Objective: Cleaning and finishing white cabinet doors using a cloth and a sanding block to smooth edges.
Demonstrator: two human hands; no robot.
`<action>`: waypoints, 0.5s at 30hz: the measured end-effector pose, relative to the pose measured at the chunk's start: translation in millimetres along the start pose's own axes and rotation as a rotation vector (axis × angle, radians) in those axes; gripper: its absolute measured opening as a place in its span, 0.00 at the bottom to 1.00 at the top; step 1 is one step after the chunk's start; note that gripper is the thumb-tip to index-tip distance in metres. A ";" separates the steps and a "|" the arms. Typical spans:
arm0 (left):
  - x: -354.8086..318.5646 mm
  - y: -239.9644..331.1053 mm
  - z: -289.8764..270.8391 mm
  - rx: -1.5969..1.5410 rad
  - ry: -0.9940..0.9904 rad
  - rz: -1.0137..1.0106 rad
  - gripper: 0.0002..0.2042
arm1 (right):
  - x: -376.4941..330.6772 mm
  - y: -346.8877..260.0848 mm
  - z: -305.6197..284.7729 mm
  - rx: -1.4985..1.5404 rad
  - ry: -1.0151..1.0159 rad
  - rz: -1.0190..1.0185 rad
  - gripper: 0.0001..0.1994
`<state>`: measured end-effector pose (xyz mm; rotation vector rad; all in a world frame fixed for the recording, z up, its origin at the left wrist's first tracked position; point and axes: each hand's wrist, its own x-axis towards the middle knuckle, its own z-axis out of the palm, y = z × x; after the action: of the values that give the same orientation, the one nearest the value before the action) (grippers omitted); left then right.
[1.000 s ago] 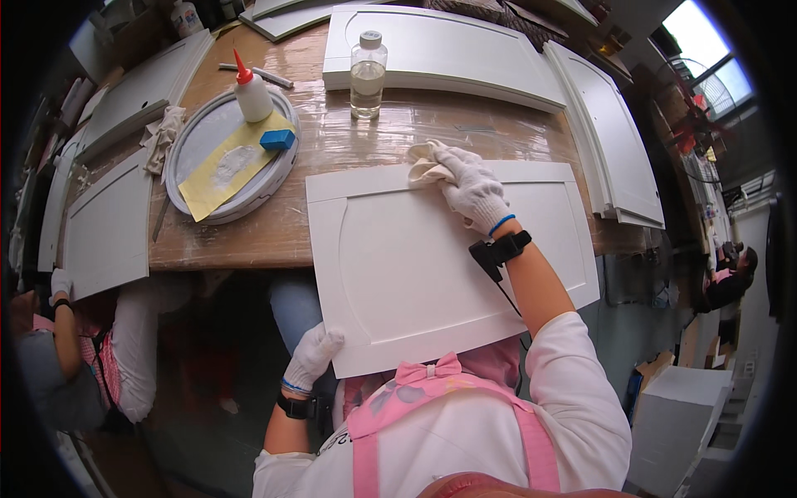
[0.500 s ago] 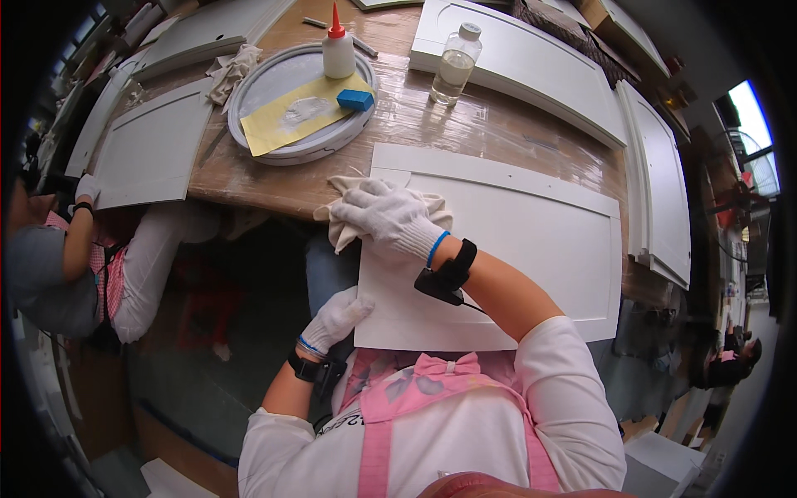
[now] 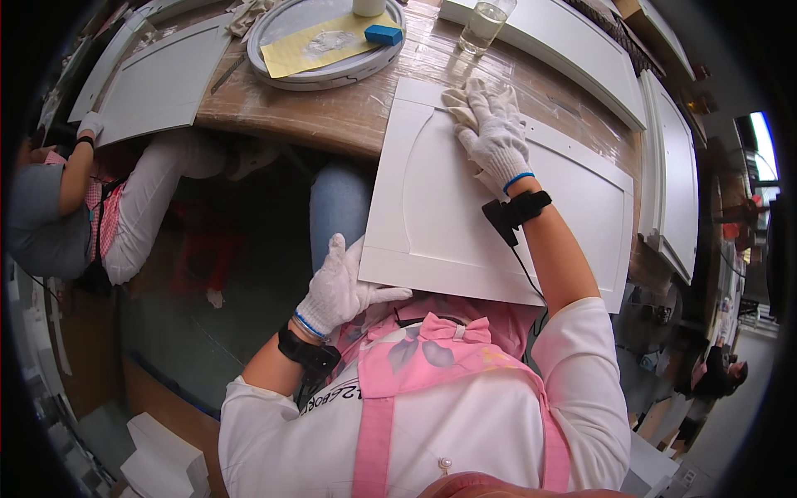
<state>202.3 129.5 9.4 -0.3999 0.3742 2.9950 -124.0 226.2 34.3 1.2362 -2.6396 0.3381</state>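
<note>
A white framed cabinet-door panel (image 3: 448, 199) lies in front of me, partly on the table and partly over my lap. My right hand (image 3: 496, 137), in a white knit glove, holds a cream cloth (image 3: 457, 100) against the panel's upper left part, fingers nearly straight; the palm hides much of the cloth. At the lower left corner, my gloved left hand (image 3: 336, 286) is open. Its thumb points along the bottom edge, and a finger points up beside the left edge.
The wrapped table (image 3: 307, 116) carries a round lid (image 3: 324, 81) with yellow sandpaper (image 3: 290, 58), a blue block (image 3: 383, 35) and a white bottle (image 3: 369, 7). Behind stands a jar of liquid (image 3: 483, 29). More panels (image 3: 668, 174) lean right. A co-worker's gloved hand (image 3: 90, 124) touches another panel (image 3: 162, 79).
My right hand and the cloth have moved right and up along the panel. The left hand has spread its thumb and finger at the corner. The whole view has shifted, cutting off the bottle tops.
</note>
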 end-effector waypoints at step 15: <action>11.5 2.7 -18.2 0.170 0.041 -0.019 0.50 | -120.0 36.2 -142.0 1.076 -0.559 0.445 0.18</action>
<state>195.3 123.0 -10.0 -0.4461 0.6201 2.9102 -64.1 377.3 131.5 0.9827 -3.2817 1.9259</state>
